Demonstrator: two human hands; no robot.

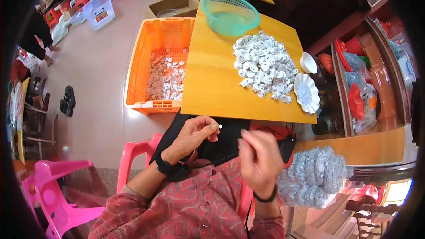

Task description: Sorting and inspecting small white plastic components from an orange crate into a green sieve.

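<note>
My left hand (195, 135) is just in front of the table's near edge, above my lap. Its thumb and fingers pinch a small white plastic piece (220, 126) whose tip sticks out. To the right, my right hand (262, 159) is raised apart from it, fingers curled in and slightly blurred; anything they may hold is hidden. On the yellow table (206, 88) lies a heap of small white round plastic parts (265, 64). Beside the heap, a white scalloped dish (313, 106) holds small clear pieces, and a white bowl (308, 63) is tilted toward me.
An orange crate (138, 68) with similar white parts stands left of the table. A green basket (230, 30) sits at the table's far side. Bundles of clear bagged pieces (318, 168) are at my right. Pink chairs (57, 194) and black slippers (67, 102) are left.
</note>
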